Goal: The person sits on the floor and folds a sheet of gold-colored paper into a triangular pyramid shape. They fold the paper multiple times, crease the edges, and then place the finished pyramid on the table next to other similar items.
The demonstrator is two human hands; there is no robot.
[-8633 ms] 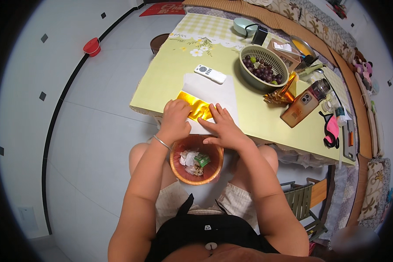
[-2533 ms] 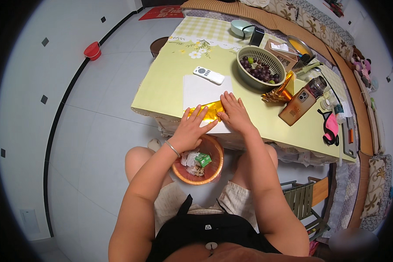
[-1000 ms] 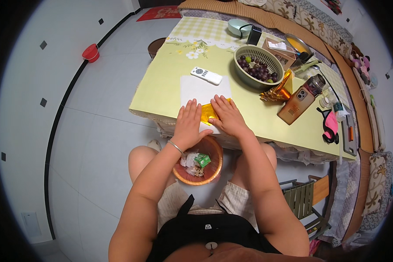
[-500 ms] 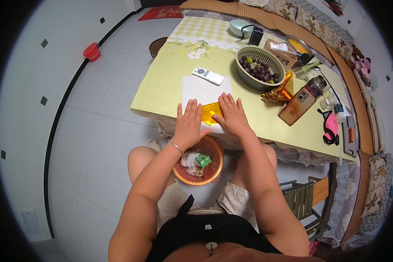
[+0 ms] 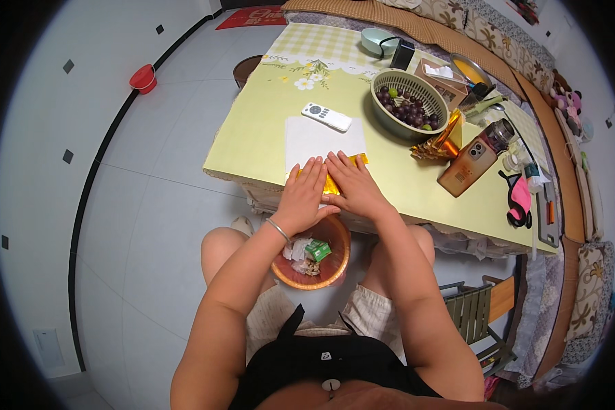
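Note:
A sheet of shiny gold foil paper (image 5: pixel 331 186) lies on a white sheet of paper (image 5: pixel 316 141) at the table's near edge. My left hand (image 5: pixel 303 191) rests flat over its left part, fingers stretched out. Flat on its right part is my right hand (image 5: pixel 354 183), with the fingertips of both hands nearly meeting. Most of the foil is hidden under them; a strip shows between the hands and a corner sticks out past my right fingers. Above the hands, a white remote control (image 5: pixel 326 117) lies across the top of the white sheet.
Right of the hands stand a basket of grapes (image 5: pixel 408 104), crumpled gold foil (image 5: pixel 439 141), a phone (image 5: pixel 468 167) leaning by a bottle (image 5: pixel 497 134), and a pink-and-black eye mask (image 5: pixel 518 198). An orange waste bin (image 5: pixel 344 254) sits below the table edge, between my knees. A folding chair (image 5: pixel 468 314) stands at right.
My hands have come closer together, the right one sliding left over the foil. More of the foil's middle is covered, and a corner now shows beyond my right fingers.

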